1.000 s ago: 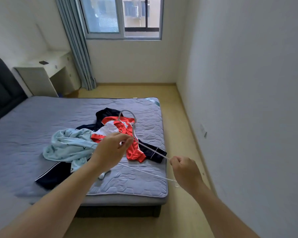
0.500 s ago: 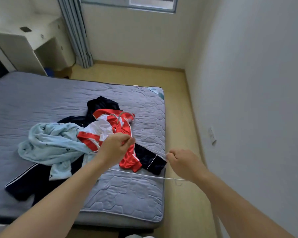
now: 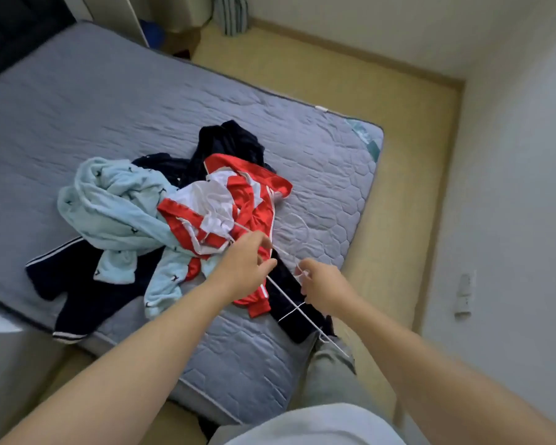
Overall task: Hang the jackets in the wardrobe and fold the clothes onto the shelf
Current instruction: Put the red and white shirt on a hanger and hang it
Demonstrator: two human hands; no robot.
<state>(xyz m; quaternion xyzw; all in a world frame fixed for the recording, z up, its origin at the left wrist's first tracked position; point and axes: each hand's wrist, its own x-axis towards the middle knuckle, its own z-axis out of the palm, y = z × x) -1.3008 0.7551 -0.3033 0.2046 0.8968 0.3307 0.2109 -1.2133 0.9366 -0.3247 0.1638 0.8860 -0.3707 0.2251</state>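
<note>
While the left hand (image 3: 241, 268) pinches one thin white wire hanger (image 3: 283, 292), the right hand (image 3: 321, 289) grips its neck. The red-and-white jacket (image 3: 235, 213) lies heaped with other clothes on the grey quilted mattress (image 3: 109, 101).

Soft, even daylight, faint shadows, slight motion blur, strong wide-angle edge distortion.

No words, labels, brands or numbers can be read anywhere; the small dark marks on the pale blue garment (image 3: 116, 203), left of centre, are too blurred to make out.
</note>
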